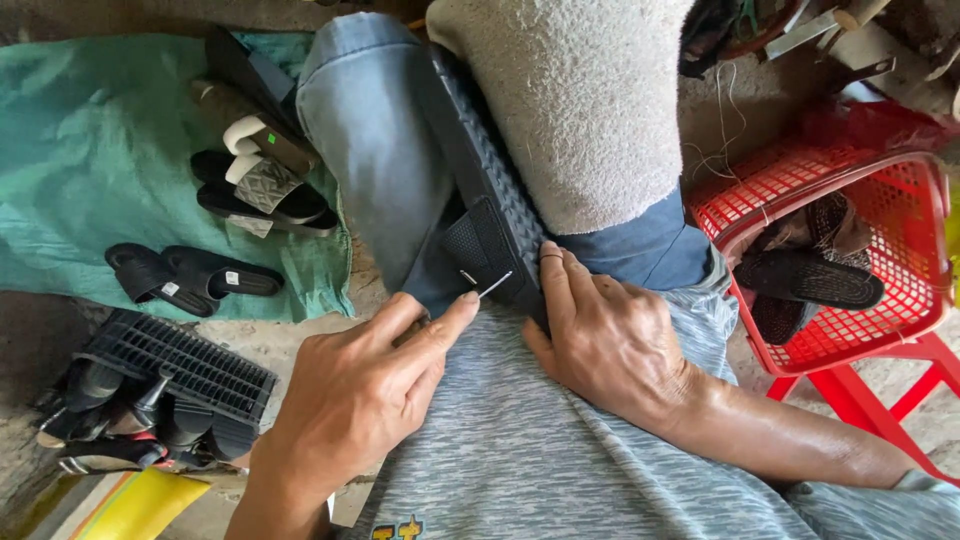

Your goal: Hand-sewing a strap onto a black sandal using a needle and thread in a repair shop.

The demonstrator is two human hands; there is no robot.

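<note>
A black slide sandal (487, 180) with a ribbed sole stands on edge, wedged between my jeans-clad knee (370, 140) and a beige cloth (585, 100) over my other leg. My left hand (360, 395) pinches a tool whose thin metal needle (494, 285) points at the sandal's strap (478, 245). Thumb and forefinger are closed on the tool's handle, which is mostly hidden. My right hand (605, 345) grips the sandal's lower edge from the right, fingers pressed along the sole beside the strap.
On a green cloth (90, 150) at left lie several black sandals (195, 275) and a grey-strapped pair (262, 185). A black slatted tray (175, 360) with dark bottles sits at lower left. A red plastic basket (900, 200) at right holds black sandals (810, 280).
</note>
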